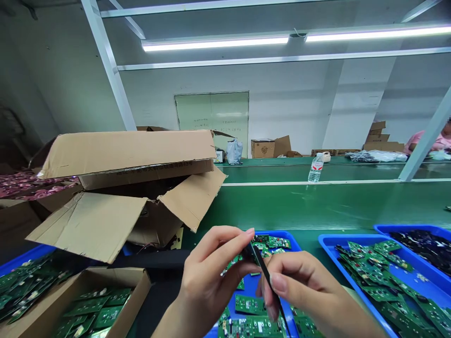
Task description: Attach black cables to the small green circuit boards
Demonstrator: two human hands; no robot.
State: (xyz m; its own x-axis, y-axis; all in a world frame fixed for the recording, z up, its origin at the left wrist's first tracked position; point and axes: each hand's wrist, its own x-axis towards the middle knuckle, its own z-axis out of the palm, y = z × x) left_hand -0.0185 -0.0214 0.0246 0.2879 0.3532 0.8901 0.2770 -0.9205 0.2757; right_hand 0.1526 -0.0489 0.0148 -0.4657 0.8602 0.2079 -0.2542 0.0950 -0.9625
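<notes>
Both hands are raised over a blue tray (295, 239) of green circuit boards (251, 304). A thin, long black piece (262, 264), seen nearly edge-on, slants down to the right between them; its exact kind I cannot make out. My left hand (211, 272) pinches its upper end between thumb and fingers. Lower down, my right hand (303, 286) has thumb and fingers closed round the same piece, whose tail hangs below over the tray. The fingers partly hide the piece.
To the right stand a blue tray (326, 241) of circuit boards and another tray (382, 229) of black parts. Large opened cardboard boxes (130, 150) are stacked at left, above a small carton (143, 286) of boards. A water bottle (315, 168) stands farther back. Another person's pink sleeve (416, 140) shows at far right.
</notes>
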